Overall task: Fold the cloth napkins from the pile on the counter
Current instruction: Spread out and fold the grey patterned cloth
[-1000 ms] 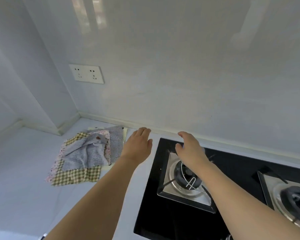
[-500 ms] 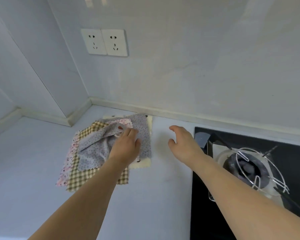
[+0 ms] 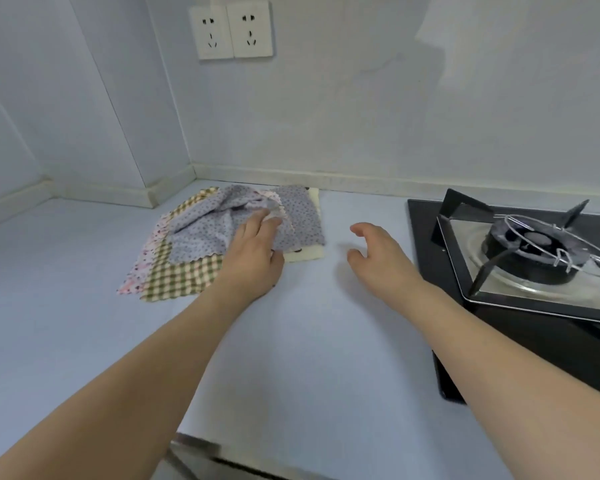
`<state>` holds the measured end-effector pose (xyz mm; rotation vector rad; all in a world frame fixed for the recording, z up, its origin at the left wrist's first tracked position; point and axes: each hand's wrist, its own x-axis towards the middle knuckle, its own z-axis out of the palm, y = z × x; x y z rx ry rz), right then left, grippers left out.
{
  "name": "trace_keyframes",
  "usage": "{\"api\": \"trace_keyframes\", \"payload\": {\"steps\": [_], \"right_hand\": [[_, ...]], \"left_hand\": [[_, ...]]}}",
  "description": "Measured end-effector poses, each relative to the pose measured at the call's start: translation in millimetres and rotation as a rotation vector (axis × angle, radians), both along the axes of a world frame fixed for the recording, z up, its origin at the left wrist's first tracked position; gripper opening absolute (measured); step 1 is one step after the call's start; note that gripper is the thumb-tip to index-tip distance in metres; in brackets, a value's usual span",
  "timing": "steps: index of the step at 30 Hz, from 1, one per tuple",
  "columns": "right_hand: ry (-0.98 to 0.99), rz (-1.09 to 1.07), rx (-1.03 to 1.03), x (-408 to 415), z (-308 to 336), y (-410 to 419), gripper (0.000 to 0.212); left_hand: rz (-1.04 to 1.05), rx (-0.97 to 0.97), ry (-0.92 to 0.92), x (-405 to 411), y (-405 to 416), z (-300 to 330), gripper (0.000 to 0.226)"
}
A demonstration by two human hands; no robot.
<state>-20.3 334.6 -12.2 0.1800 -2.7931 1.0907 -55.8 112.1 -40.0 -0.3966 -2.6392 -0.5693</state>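
Pale table (image 3: 309,358), your left hand (image 3: 253,258) gripping the top grey napkin (image 3: 205,233) of the pile (image 3: 174,271) at centre left, right hand (image 3: 378,254) loosely open above the table, gas hob (image 3: 520,258) at right, 2 sockets (image 3: 234,29) upper left.

Bare counter (image 3: 309,358) open in the near middle, napkin pile (image 3: 201,251) far left, stove (image 3: 520,271) blocking the right, wall (image 3: 361,116) closing the far side

Soft, even, bluish daylight; faint shadows, mild wide-angle bending at edges, slightly soft focus.
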Motion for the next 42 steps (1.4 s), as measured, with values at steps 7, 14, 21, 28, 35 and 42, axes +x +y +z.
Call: {"api": "trace_keyframes", "payload": {"steps": [7,14,21,28,35,42], "right_hand": [[0.044,0.001,-0.007,53,-2,-59,0.047],[0.097,0.03,0.006,15,-5,-110,0.04],[0.158,0.027,0.183,-48,-32,-134,0.042],[0.343,-0.033,0.132,-64,-37,-129,0.02],[0.544,-0.121,-0.185,-21,20,-119,0.015],[0.57,-0.019,-0.352,67,116,-81,0.013]], "left_hand": [[0.097,0.043,-0.132,41,-68,7,0.044],[0.118,-0.006,-0.05,17,-80,11,0.035],[0.084,0.014,0.033,-18,-87,-4,0.029],[0.002,0.123,0.239,-18,-76,5,0.036],[0.032,0.043,0.399,16,-78,47,0.025],[0.057,0.092,0.3,88,-71,145,0.023]]}}
